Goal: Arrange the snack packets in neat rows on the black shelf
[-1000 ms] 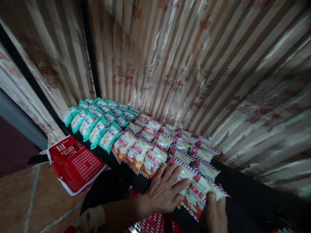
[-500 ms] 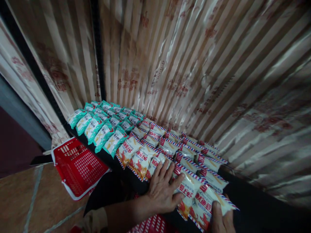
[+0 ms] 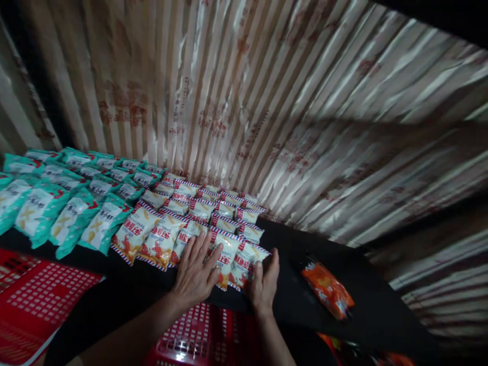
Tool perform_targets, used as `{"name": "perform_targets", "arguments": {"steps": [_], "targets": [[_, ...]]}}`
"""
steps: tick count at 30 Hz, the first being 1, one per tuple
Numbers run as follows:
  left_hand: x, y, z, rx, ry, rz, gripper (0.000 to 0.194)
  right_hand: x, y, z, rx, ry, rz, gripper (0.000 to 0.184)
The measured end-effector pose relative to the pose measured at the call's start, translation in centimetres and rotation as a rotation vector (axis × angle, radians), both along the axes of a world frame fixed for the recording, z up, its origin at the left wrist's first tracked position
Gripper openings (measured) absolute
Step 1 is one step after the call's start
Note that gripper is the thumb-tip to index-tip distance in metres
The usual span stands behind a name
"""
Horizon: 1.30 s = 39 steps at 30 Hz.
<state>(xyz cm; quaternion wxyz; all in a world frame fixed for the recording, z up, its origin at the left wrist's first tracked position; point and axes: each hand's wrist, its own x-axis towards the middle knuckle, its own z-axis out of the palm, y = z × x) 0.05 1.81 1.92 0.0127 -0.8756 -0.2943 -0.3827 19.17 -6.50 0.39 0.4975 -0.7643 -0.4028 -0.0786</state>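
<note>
Several white snack bags (image 3: 190,208) with red lettering and striped edges stand in rows on a black shelf (image 3: 290,284). My left hand (image 3: 196,269) lies with spread fingers against the front row, touching the bags around its middle. At the right end of that row is a snack bag (image 3: 244,262), and my right hand (image 3: 266,284) rests along its right side. The thumb of this hand is near the bag's front and the fingers are stretched out, apart from the thumb. Both palms are hidden from view.
Several teal snack bags (image 3: 101,218) stand in rows on the left. An orange packet (image 3: 328,290) lies on the shelf at right. Below are a red basket (image 3: 49,295) and another red basket (image 3: 186,330). Orange packages (image 3: 392,358) show at the bottom right. Striped, printed sheeting (image 3: 213,91) hangs behind.
The view has swung right, bringing the orange packet into sight. My left hand stays on the front row. My right hand's fingers now reach up beside the end bag.
</note>
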Motion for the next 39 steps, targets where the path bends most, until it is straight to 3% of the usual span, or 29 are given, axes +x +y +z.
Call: {"name": "perform_targets", "arguments": {"steps": [2,5,14,22,33,39], "targets": [[0.2,-0.3,-0.3,0.014,0.009,-0.017,0.059,-0.1,0.0,-0.3,-0.066,-0.162,0.085,0.07],[0.6,-0.5,-0.8,0.014,0.029,-0.045,0.058,-0.3,0.3,-0.4,-0.138,-0.241,0.126,0.066],[0.9,-0.6,-1.2,0.022,0.019,-0.036,0.057,-0.3,0.3,-0.6,-0.131,-0.161,0.151,0.072],[0.3,-1.4,-1.8,0.031,0.042,-0.012,0.064,0.1,-0.6,-0.6,-0.057,0.174,-0.016,0.074],[0.3,-1.5,-1.6,-0.022,0.101,0.032,0.058,-0.3,-1.0,-0.8,-0.172,0.177,0.092,0.074],[0.0,-1.6,-1.7,-0.053,0.064,0.077,0.059,-0.6,-1.1,-0.9,-0.162,0.007,0.138,0.078]]}}
